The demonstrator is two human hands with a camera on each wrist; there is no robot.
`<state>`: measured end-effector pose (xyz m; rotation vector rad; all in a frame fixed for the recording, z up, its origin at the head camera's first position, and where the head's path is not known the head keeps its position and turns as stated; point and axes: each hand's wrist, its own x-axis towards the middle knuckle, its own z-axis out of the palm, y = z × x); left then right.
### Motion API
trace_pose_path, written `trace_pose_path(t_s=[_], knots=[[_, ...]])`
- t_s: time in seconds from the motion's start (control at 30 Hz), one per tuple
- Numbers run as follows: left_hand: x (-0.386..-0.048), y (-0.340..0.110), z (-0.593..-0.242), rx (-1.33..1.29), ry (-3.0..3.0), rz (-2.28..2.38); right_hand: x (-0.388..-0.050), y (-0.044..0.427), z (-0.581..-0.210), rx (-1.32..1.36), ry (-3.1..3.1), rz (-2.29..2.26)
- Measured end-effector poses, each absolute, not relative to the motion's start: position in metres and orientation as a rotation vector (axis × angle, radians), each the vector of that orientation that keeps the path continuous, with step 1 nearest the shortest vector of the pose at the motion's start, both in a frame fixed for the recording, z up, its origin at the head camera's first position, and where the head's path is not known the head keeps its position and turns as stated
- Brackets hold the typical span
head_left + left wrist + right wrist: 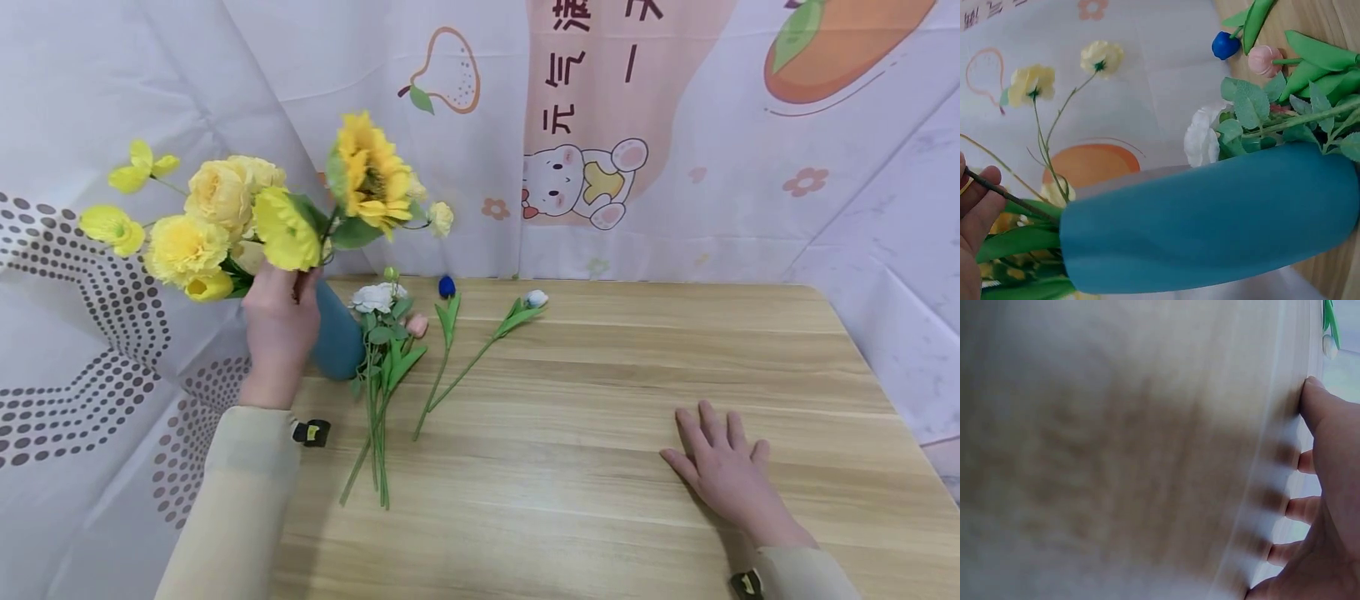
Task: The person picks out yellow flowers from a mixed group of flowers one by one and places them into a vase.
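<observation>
My left hand (pixel 281 321) pinches a dark flower stem (pixel 1015 201) just above the mouth of a blue vase (pixel 1210 219); the stem runs down into it. Right above the hand stand a sunflower (pixel 371 179) and a bright yellow poppy-like flower (pixel 285 229); which bloom the pinched stem bears, I cannot tell. Pale yellow roses (pixel 217 196) and a ruffled yellow bloom (pixel 187 248) spread to the left of the hand. On the tabletop at the right, my right hand (pixel 723 471) rests palm down, fingers spread, holding nothing.
On the wooden table (pixel 570 467), beside the vase, lie a white flower (pixel 375 298), a pink tulip (pixel 417 325), a blue tulip (pixel 447 287) and a white tulip (pixel 536 298), with long green stems. A printed curtain (pixel 465 167) hangs behind the table.
</observation>
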<state>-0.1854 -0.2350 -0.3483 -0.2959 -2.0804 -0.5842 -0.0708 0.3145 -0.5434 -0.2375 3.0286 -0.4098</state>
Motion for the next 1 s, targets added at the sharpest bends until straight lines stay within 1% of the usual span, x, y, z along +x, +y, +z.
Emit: trace_pose_path(t_s=[0.2, 0.47, 0.7, 0.8, 1.0], knots=[[-0.185, -0.243, -0.354, -0.141, -2.154, -0.662, -0.071, 0.314, -0.543, -0.234, 3.037, -0.406], [-0.190, -0.244, -0.362, -0.089, -2.152, -0.617, -0.070, 0.312, -0.541, -0.225, 3.040, -0.410], [-0.188, -0.250, -0.368, 0.032, -2.140, -0.834, -0.071, 0.312, -0.543, -0.221, 3.031, -0.415], [-0.190, -0.253, -0.371, 0.033, -2.137, -0.813, -0.072, 0.313, -0.543, -0.219, 3.030, -0.413], [-0.195, -0.253, -0.379, 0.018, -2.165, -0.593, -0.072, 0.314, -0.545, -0.215, 3.031, -0.409]])
